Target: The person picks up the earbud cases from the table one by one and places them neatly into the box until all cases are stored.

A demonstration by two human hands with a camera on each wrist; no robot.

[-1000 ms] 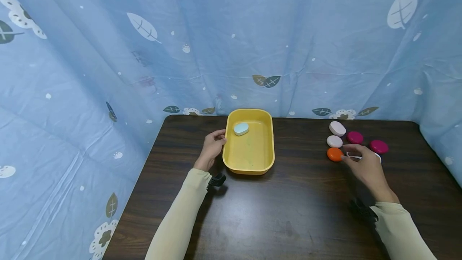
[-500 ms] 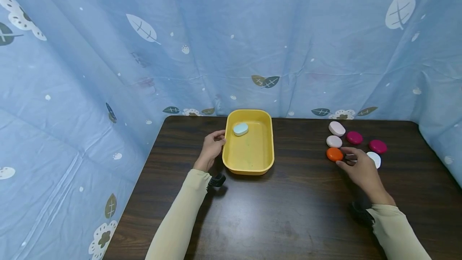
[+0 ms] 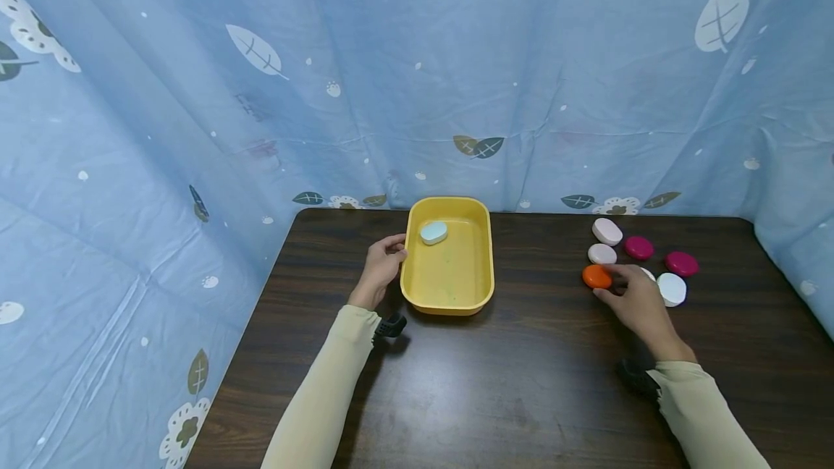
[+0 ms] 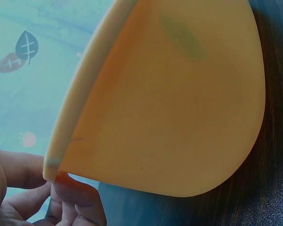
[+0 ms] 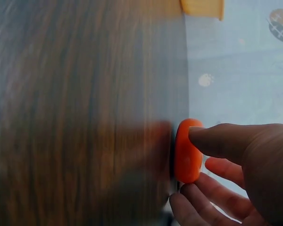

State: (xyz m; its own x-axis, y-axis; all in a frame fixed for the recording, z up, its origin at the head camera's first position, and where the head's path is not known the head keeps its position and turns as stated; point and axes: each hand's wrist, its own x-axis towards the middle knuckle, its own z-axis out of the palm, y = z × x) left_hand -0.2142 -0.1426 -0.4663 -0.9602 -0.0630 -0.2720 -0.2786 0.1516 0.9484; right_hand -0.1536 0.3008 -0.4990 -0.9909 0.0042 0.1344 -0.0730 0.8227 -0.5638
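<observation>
My left hand (image 3: pixel 383 266) pinches the left rim of a yellow plastic tub (image 3: pixel 482 266), thumb on one side and fingers on the other. In the left wrist view the tub's wall (image 4: pixel 179 117) fills most of the picture, with the thumb and fingertips at its rim. One pale blue oval soap bar (image 3: pixel 434 232) lies inside the tub. On the right, my right hand (image 3: pixel 641 302) grips an orange soap bar (image 3: pixel 596 277) between thumb and fingers. The right wrist view has that orange bar (image 5: pixel 187 153) close over the dark tabletop, thumb on its upper part.
Around the right hand lie pale pink soap bars (image 3: pixel 607 231), magenta ones (image 3: pixel 681 263) and a white one (image 3: pixel 671 289). Another white bar is partly hidden behind the hand. Dark wood tabletop (image 3: pixel 495 389) meets a blue patterned curtain (image 3: pixel 378 93) at the back.
The right hand has moved left and closed on the orange soap bar, which has shifted slightly left. More of the white bar on the right now shows. Left hand and tub have stayed put.
</observation>
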